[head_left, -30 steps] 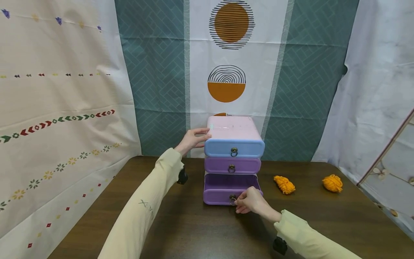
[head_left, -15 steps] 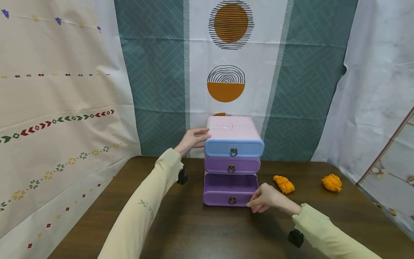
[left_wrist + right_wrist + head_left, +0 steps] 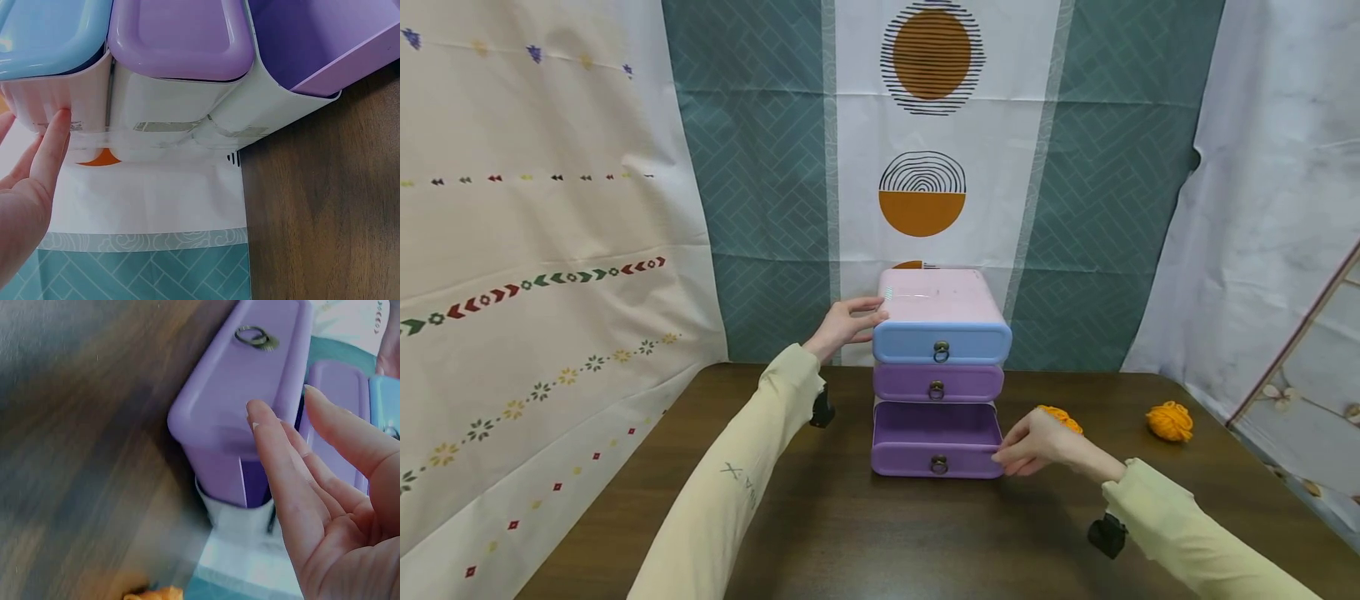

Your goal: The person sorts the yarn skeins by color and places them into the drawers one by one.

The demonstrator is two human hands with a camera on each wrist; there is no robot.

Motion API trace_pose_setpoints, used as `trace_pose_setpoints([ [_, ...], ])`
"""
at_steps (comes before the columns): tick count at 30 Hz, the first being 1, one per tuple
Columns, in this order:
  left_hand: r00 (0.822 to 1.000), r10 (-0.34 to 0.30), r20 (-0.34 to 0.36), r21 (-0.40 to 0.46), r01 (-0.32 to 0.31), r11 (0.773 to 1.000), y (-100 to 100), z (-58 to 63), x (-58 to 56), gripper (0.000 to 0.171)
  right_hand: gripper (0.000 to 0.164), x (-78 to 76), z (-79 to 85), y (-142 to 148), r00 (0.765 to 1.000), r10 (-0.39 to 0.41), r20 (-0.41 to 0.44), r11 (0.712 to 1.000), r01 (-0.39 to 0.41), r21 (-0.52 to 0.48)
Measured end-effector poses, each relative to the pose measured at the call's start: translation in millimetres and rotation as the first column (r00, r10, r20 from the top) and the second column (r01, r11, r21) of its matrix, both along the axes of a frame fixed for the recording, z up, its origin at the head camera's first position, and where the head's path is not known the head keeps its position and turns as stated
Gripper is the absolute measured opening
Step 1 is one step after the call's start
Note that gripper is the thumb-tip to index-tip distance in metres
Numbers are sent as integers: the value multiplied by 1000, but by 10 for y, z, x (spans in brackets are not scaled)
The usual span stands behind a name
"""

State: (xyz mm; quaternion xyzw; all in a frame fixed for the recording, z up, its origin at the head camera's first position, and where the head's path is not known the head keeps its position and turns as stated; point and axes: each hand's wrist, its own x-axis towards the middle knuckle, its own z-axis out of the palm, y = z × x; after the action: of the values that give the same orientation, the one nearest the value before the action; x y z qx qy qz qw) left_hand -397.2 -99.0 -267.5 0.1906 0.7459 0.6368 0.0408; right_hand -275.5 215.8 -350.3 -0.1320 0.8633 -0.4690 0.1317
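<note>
A small three-drawer unit point(image 3: 936, 297) with a pink top stands at the table's back. Its blue top drawer point(image 3: 910, 343) and purple middle drawer point(image 3: 906, 383) are closed, while the purple bottom drawer point(image 3: 906, 460) is pulled out, its visible inside bare. My left hand point(image 3: 848, 323) rests its fingertips on the unit's pink left side, as the left wrist view also shows. By the bottom drawer's right front corner is my right hand point(image 3: 1037, 442). In the right wrist view its fingers point(image 3: 281, 469) are fairly straight, thumb apart, and I cannot tell whether they touch the drawer.
One orange yarn bundle point(image 3: 1063, 417) lies right of the unit, partly hidden behind my right hand. Another orange yarn ball point(image 3: 1170, 422) sits farther right on the brown table point(image 3: 880, 542). Patterned curtains point(image 3: 760, 183) hang behind the table and at both sides.
My right hand has let go of the bottom drawer's ring handle and moved right to the drawer's corner, now partly covering the nearer yarn. The left hand stays put.
</note>
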Motion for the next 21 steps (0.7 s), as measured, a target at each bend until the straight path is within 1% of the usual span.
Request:
trace_pose_setpoints([
  [2,1000,10,-2,2,-10,1000,-1,-41,-55,51,23,-23,21,51,1000,-15,-5,1000,15,0],
  [5,1000,23,-17,-5,-23,1000,5,-74,-94,50,22,-62,51,142,999,-51,-8,998,51,-23],
  [9,999,27,-17,-8,-28,1000,7,-79,-103,51,24,-118,89,294,997,-75,4,995,75,-69],
  [12,1000,17,-7,1,-17,1000,3,-76,-100,52,26,-162,102,409,996,-88,-2,993,87,-77],
  [14,1000,11,-2,9,-11,1000,2,-76,-97,52,28,-189,99,479,994,-104,-20,992,102,-73],
  [17,1000,11,1,9,-11,1000,5,-76,-103,52,31,-220,73,577,989,-132,-73,989,126,-81],
  [21,999,36,-6,-12,-36,999,9,-75,-106,50,36,-241,17,692,968,-183,-174,981,168,-96],
])
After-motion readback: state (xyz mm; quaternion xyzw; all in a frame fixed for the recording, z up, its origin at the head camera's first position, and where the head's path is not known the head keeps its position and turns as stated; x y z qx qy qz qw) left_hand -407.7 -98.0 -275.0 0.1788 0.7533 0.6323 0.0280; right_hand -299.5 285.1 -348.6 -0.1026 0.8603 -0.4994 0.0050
